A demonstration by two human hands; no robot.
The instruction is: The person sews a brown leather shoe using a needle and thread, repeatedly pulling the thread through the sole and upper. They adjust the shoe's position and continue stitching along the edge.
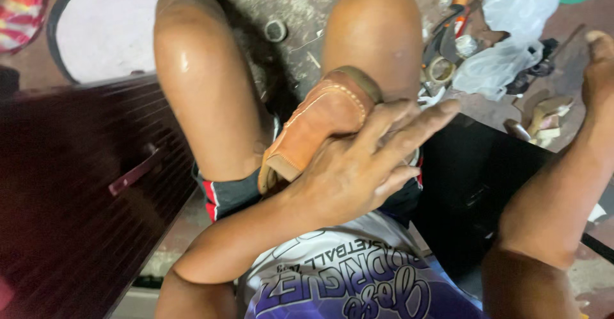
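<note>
Far left: a striped cloth [22, 5] is seen at the frame corner, next to a round pale mat [105, 28] with a dark rim. Below these a dark ribbed cabinet [70, 191] with a handle is set close beside the left knee. Centre: a tan leather shoe [320, 124] is held in the lap between the thighs, heel end tilted toward the camera. The left hand [358, 165] is laid flat over it, fingers spread and extended, not clamped. A tape roll [275, 30] lies on the concrete floor between the knees. Right: a black box [473, 178] is placed beside the thigh; its contents cannot be told. Behind it, a white plastic bag [505, 44] and scattered tools [448, 31]. The right hand [601, 63] is raised at the frame edge; grip state cannot be told.
</note>
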